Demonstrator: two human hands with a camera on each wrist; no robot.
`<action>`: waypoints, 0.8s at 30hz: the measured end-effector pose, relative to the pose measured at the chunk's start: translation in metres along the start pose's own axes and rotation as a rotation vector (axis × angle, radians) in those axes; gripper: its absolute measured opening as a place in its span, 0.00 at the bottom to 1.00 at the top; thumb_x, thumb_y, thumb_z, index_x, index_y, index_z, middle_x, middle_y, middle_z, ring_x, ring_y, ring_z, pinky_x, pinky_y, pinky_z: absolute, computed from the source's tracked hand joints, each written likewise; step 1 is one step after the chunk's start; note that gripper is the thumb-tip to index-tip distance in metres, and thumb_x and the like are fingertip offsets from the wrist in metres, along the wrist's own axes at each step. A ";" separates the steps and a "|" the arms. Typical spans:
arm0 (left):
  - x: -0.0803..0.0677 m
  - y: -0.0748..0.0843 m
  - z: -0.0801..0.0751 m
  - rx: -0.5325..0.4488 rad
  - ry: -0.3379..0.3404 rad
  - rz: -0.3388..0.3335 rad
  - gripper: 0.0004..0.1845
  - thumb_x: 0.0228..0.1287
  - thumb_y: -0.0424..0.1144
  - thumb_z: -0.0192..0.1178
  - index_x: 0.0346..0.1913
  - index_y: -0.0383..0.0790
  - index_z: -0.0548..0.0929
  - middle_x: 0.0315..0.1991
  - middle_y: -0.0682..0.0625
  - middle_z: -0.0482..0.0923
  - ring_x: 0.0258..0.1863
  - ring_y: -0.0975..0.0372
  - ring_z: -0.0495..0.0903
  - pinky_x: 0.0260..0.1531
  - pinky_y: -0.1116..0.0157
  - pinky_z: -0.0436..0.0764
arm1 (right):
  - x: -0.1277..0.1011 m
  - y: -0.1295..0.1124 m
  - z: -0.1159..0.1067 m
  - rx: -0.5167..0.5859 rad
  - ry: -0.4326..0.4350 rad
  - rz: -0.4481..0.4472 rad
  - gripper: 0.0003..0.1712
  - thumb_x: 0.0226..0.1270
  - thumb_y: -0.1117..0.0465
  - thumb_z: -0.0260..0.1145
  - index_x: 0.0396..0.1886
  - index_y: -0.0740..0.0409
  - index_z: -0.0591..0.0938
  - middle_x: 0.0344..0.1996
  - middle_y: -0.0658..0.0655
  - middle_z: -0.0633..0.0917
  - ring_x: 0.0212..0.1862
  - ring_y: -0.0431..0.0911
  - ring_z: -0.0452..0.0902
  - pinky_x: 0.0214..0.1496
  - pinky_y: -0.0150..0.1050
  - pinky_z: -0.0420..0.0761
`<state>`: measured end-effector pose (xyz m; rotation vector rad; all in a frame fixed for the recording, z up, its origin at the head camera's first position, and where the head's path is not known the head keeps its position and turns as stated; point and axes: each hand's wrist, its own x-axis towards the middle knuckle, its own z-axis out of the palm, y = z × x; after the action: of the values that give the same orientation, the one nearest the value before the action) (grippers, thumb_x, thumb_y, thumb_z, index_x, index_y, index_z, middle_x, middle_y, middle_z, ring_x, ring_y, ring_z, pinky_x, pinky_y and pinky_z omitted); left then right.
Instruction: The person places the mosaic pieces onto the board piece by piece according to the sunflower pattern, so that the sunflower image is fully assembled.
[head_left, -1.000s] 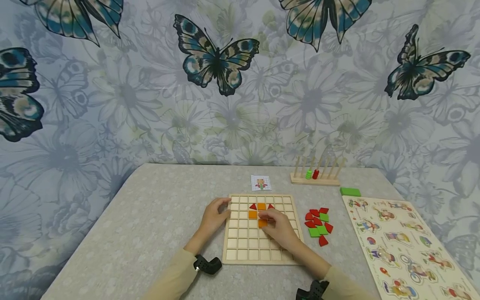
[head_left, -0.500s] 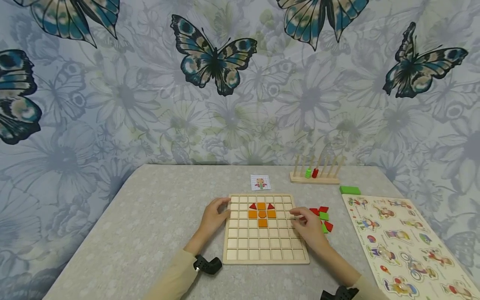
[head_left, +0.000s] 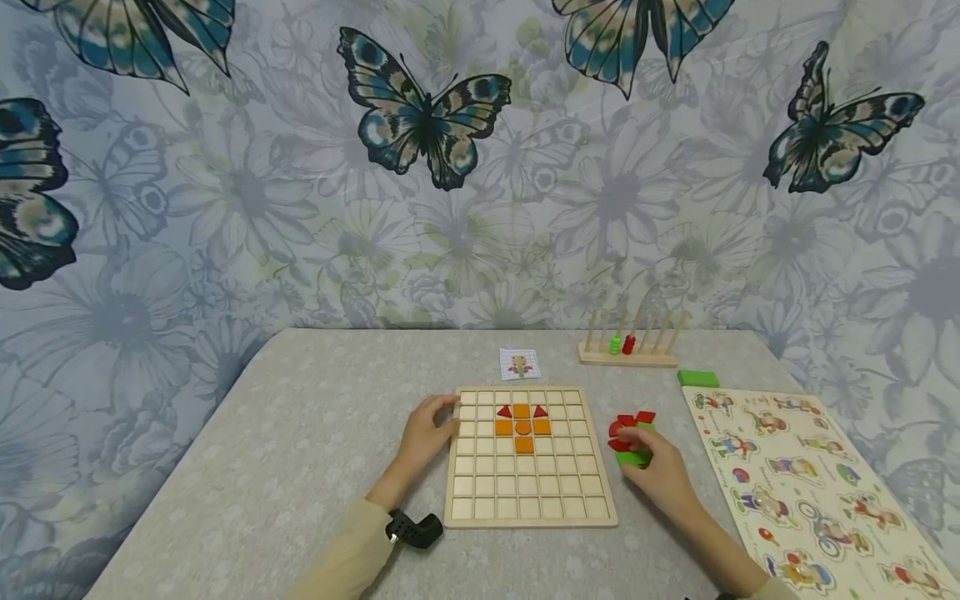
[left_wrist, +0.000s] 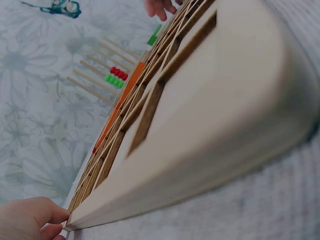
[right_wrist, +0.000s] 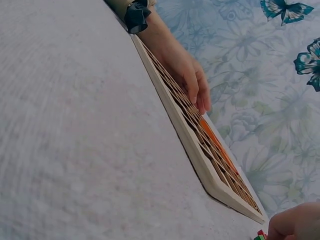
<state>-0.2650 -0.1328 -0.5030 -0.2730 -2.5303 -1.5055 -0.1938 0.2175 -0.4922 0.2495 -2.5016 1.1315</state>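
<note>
A wooden grid board (head_left: 525, 487) lies in the middle of the table. Its upper rows hold orange pieces (head_left: 522, 427) and two red triangles (head_left: 505, 412). My left hand (head_left: 435, 423) rests on the board's left edge near the far corner, fingers laid over the rim; the right wrist view shows the left hand (right_wrist: 187, 77) lying on the board (right_wrist: 200, 160). My right hand (head_left: 639, 446) is on a pile of red and green pieces (head_left: 626, 423) just right of the board. Its fingers cover part of the pile, so any grip is hidden.
A small pattern card (head_left: 520, 364) lies beyond the board. A wooden peg rack (head_left: 628, 350) with green and red beads stands at the back right, a green block (head_left: 698, 378) beside it. A large picture puzzle board (head_left: 795, 483) fills the table's right side.
My right hand left the orange pieces on the board and moved right, off the board, onto the pile of red and green pieces. The left hand has stayed put.
</note>
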 end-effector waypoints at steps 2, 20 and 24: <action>0.001 0.000 -0.001 -0.004 -0.006 -0.016 0.19 0.59 0.31 0.61 0.55 0.36 0.80 0.50 0.44 0.79 0.55 0.52 0.76 0.60 0.51 0.74 | 0.000 0.001 0.000 -0.010 0.001 -0.001 0.27 0.41 0.80 0.67 0.46 0.64 0.82 0.41 0.58 0.85 0.38 0.48 0.78 0.38 0.30 0.78; 0.001 0.001 -0.001 -0.023 -0.028 -0.037 0.19 0.60 0.32 0.61 0.56 0.37 0.79 0.52 0.45 0.78 0.56 0.53 0.75 0.63 0.54 0.73 | 0.004 0.009 0.004 -0.057 -0.008 0.045 0.21 0.49 0.69 0.74 0.45 0.63 0.83 0.36 0.54 0.86 0.41 0.48 0.78 0.46 0.35 0.76; 0.001 0.001 -0.001 -0.006 -0.020 -0.019 0.19 0.60 0.32 0.61 0.55 0.36 0.79 0.51 0.44 0.79 0.55 0.53 0.76 0.61 0.52 0.74 | 0.004 0.009 0.002 -0.045 0.012 0.078 0.18 0.51 0.70 0.72 0.45 0.64 0.83 0.37 0.56 0.86 0.43 0.50 0.80 0.48 0.33 0.78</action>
<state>-0.2652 -0.1330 -0.5016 -0.2674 -2.5515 -1.5250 -0.2009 0.2219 -0.4978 0.1336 -2.5432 1.1011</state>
